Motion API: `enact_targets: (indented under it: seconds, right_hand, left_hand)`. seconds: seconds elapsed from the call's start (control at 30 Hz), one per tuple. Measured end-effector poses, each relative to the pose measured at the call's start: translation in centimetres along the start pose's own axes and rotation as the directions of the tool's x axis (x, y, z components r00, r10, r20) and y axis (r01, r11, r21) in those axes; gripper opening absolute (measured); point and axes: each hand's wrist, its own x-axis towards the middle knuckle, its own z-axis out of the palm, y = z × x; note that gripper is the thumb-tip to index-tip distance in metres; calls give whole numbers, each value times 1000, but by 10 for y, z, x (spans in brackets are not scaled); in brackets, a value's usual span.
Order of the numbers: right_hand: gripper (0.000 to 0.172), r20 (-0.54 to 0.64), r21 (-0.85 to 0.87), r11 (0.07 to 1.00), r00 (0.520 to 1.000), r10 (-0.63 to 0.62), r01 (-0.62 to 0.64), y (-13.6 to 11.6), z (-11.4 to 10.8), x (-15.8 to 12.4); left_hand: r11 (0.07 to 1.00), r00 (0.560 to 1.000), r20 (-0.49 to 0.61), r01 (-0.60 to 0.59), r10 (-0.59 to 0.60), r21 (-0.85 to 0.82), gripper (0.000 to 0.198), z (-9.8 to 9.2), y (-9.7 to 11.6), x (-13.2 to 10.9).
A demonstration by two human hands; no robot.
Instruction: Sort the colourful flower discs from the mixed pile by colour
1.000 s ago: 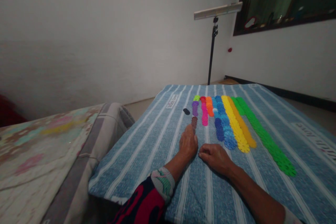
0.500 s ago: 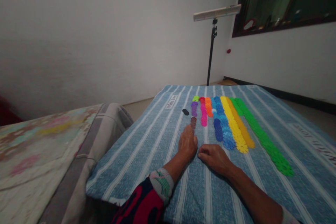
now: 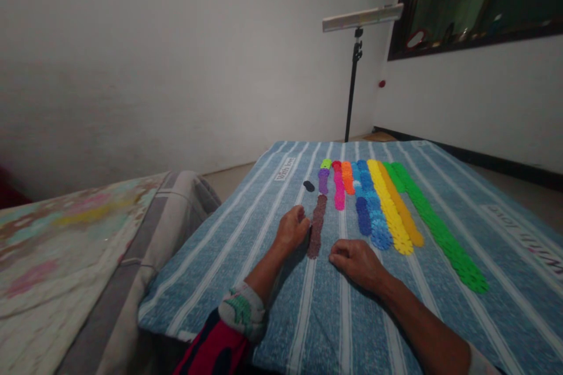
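The left hand (image 3: 291,228) had moved just beside the brown disc row (image 3: 317,228), now fully bared on the cloth-covered table (image 3: 215,258). It and the right hand (image 3: 358,262) were curled; whether either grip held anything, I could not tell.

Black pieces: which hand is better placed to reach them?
Left, probably: the left hand is nearer the black pieces, on their side of the brown row; the right hand is across that row.

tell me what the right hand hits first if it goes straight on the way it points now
Most likely the brown row, near its closer end, though how high the right hand sits above the cloth is unclear.
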Motion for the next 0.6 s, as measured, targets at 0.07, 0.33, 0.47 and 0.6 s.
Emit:
enact_targets:
  seconds: [0.07, 0.33, 0.47, 0.6]
  right_hand:
    - [18, 5, -3, 1000, 1000, -1, 1, 1, 1, 0]
    - [17, 0, 14, 1000, 1000, -9, 9, 1, 1, 0]
    - [18, -3, 15, 1000, 1000, -18, 18, -1, 0, -1]
    - [17, 5, 1, 1000, 1000, -1, 1, -1, 0, 0]
  left_hand:
    - [999, 1000, 23, -19, 20, -32, 22, -3, -7, -2]
    - [970, 973, 163, -189, 164, 152, 23, -8, 4, -27]
    - [949, 960, 207, -233, 189, 214, 17, -8, 12, -31]
    - [955, 956, 215, -238, 198, 177, 17, -7, 15, -32]
